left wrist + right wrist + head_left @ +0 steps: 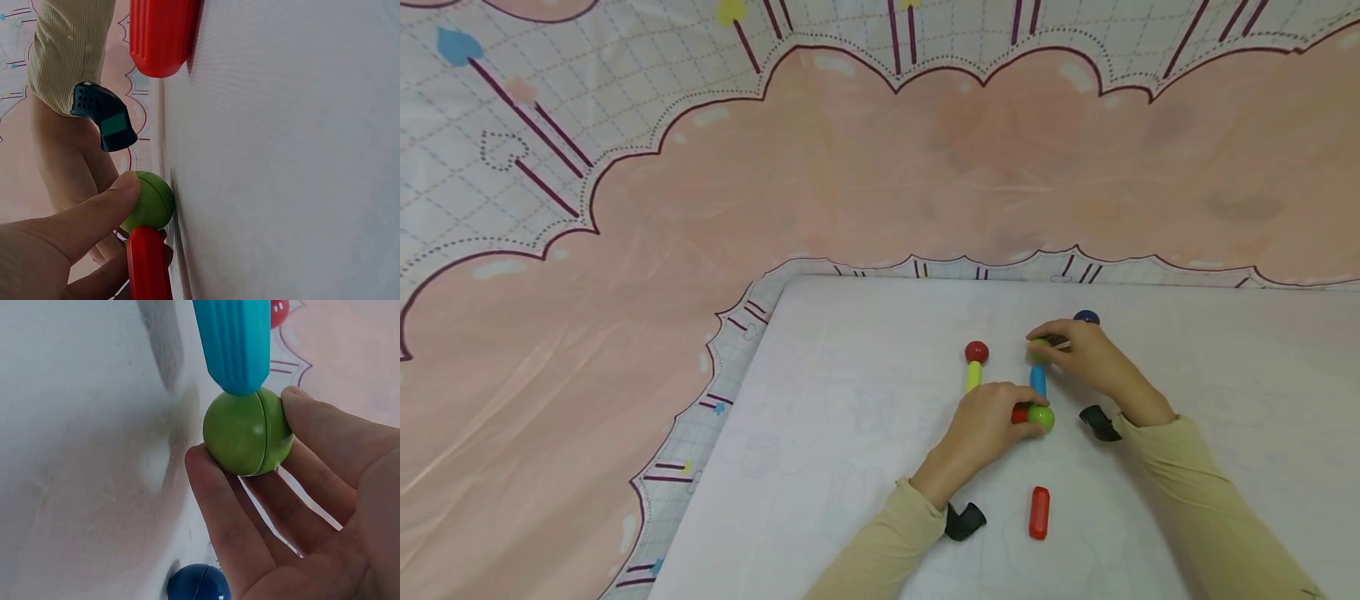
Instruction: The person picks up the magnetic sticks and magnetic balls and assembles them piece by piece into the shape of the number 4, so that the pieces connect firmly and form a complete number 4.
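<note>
My left hand (981,425) pinches a green ball (1041,418) between thumb and fingers. A red rod (1019,414) meets that ball, its other end hidden behind the hand. My right hand (1086,358) holds a second green ball (240,431) by the fingertips. Between the two balls runs a blue rod (1037,380), its tip touching the right hand's ball in the right wrist view. Left of it, a yellow-green rod (973,375) joins a red ball (977,352); its lower end is hidden by the left hand.
A loose red rod (1039,513) lies on the white tabletop (850,375), nearer me. Just beyond the right hand sits a dark blue ball (1086,317). Black devices (965,522) are worn at both wrists. Behind the table hangs or lies a patterned peach cloth (865,183).
</note>
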